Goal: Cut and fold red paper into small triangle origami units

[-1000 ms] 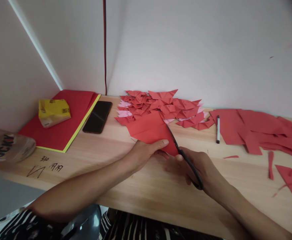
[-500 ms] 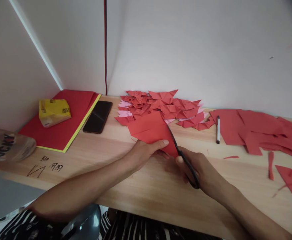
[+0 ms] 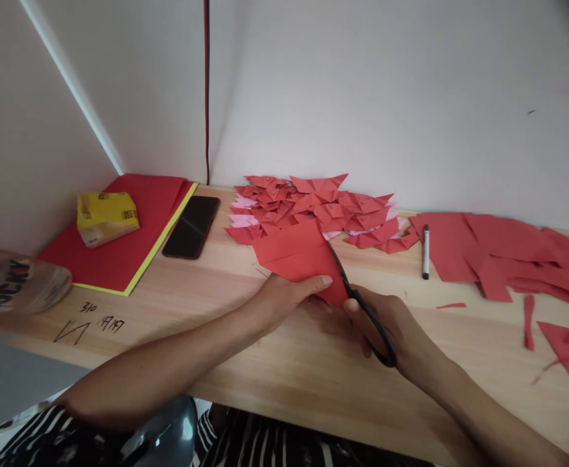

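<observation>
A sheet of red paper [image 3: 296,253] is pinched in my left hand [image 3: 289,298], thumb on top and fingers underneath. My right hand [image 3: 381,318] grips black-handled scissors [image 3: 372,318], whose blades lie along the right edge of that sheet. Both hands are close together above the wooden table. Just behind the held sheet is a heap of folded red and pink paper pieces [image 3: 318,201]. The fingers of my right hand are partly hidden by the scissors' handle.
A black phone [image 3: 191,227], red and yellow sheets [image 3: 104,259], a yellow packet [image 3: 108,217] and a clear bottle [image 3: 36,285] lie left. To the right are a marker [image 3: 426,251], stacked red paper [image 3: 498,240] and red scraps [image 3: 529,322]. A wall stands behind the table.
The held red paper and both hands have shifted slightly to the right. The scissors stay at the sheet's right edge; the grips are unchanged.
</observation>
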`<state>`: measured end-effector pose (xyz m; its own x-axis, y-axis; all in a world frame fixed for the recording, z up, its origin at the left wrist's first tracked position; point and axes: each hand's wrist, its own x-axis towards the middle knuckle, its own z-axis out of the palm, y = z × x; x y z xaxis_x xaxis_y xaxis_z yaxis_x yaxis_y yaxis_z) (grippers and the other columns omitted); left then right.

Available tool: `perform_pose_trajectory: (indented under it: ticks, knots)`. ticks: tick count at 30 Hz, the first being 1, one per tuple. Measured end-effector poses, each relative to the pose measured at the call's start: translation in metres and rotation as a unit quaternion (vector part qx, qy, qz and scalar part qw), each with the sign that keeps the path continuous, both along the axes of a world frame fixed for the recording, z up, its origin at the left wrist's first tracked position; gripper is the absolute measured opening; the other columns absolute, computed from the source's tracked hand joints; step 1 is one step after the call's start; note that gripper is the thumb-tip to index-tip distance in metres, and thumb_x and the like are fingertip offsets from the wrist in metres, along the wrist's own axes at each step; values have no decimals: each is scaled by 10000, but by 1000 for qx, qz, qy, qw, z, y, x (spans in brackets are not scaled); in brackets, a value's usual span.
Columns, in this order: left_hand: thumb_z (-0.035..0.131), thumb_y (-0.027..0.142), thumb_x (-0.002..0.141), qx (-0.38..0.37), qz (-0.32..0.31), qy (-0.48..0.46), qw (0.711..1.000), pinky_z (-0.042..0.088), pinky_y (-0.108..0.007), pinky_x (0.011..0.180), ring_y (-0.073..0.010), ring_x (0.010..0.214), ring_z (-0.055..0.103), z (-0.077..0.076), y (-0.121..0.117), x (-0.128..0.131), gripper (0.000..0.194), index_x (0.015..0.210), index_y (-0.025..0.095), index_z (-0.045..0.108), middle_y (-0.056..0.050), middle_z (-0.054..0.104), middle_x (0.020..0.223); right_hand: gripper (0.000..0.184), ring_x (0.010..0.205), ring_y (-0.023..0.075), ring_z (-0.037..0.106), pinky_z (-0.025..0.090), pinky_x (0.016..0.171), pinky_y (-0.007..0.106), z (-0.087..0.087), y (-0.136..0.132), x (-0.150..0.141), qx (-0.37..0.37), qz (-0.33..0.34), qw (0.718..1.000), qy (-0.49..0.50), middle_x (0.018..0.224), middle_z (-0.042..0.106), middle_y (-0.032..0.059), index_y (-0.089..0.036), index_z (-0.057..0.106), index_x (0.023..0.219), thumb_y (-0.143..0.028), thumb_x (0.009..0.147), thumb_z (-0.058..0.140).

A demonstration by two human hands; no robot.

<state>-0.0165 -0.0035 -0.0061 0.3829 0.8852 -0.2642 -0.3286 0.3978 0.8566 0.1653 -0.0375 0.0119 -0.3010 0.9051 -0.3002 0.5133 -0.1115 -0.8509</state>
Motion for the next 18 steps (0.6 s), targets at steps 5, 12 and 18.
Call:
perform_pose_trajectory:
  ticks: [5, 12, 18]
  knots:
    - [723, 318, 735, -2, -8, 1, 1000, 548, -278, 616, -177, 655, 667, 0, -1, 0, 261, 814, 71, 694, -100, 717, 776, 296, 362, 121, 469, 340, 400, 230, -7, -2, -2, -21, -35, 999, -7, 391, 482, -65, -233, 462, 678, -405, 914, 513]
    - [755, 283, 697, -15, 19, -13, 1000, 536, -288, 589, -164, 630, 642, 2, 4, -2, 241, 818, 94, 666, -73, 700, 777, 407, 386, 111, 443, 350, 425, 241, -9, 4, 10, -19, -12, 999, 49, 426, 473, -53, -221, 467, 692, -553, 927, 458]
    - [788, 180, 642, -29, 15, -45, 998, 536, -261, 638, -133, 686, 625, 7, 8, -6, 242, 819, 116, 636, -30, 676, 782, 590, 442, 118, 424, 352, 477, 274, -7, 17, 34, -35, 127, 987, 97, 482, 517, -3, -197, 506, 713, -720, 894, 302]
